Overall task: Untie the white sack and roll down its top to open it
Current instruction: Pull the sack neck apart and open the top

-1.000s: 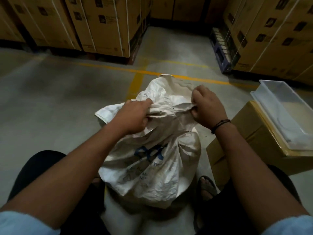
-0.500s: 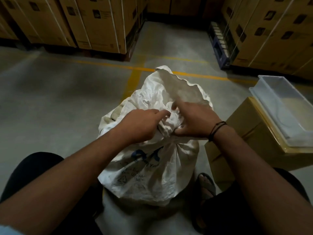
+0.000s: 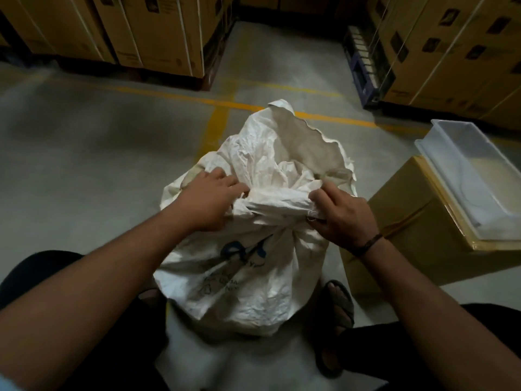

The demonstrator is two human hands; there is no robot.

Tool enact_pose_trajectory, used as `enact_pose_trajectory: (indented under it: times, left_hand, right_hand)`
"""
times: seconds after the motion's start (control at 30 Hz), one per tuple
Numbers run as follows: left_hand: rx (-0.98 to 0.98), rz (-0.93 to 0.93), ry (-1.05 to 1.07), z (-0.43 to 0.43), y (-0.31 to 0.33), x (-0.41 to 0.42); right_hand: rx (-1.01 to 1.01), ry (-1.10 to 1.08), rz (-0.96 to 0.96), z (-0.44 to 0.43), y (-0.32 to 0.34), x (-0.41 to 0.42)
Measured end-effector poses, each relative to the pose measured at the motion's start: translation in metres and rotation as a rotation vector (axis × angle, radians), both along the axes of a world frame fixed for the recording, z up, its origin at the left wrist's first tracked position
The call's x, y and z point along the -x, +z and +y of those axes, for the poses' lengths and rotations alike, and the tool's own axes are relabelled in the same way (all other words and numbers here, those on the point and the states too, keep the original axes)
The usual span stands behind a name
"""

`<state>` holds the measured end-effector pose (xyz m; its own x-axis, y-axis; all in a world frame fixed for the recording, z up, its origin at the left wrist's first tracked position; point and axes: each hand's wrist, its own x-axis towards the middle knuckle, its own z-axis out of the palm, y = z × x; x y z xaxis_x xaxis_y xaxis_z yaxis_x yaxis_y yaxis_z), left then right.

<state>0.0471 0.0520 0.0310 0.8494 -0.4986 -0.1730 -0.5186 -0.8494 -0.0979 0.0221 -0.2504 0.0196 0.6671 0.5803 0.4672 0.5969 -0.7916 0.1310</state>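
The sack [image 3: 253, 266] stands on the floor [image 3: 84, 165] between the knees. Its rolled near rim lies crosswise, left hand [image 3: 210, 203] and right hand [image 3: 342, 217] each closed on one end, equally near. Half a second ago both pinched the middle; the knot seems undone

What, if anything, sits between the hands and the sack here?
Nothing visible does. The left hand and right hand both already grip the sack at its twisted neck, one at each end. The cardboard box stands beside the sack to the right, clear of the hands.
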Motion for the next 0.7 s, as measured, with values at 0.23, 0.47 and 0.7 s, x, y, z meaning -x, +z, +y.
enact_pose_trajectory:
  times: [0.23,0.47,0.7]
  left_hand:
    - [0.359,-0.560,0.014,0.008,-0.011,-0.010]
    - [0.190,0.085,-0.145,0.002,0.024,-0.010]
    - [0.166,0.032,-0.151,-0.041,0.012,-0.011]
  right_hand:
    - [0.021,0.095,0.148,0.020,-0.003,0.000]
    - [-0.197,0.024,0.157,0.067,-0.038,0.016]
    - [-0.678,-0.030,0.344,0.083,-0.017,0.013]
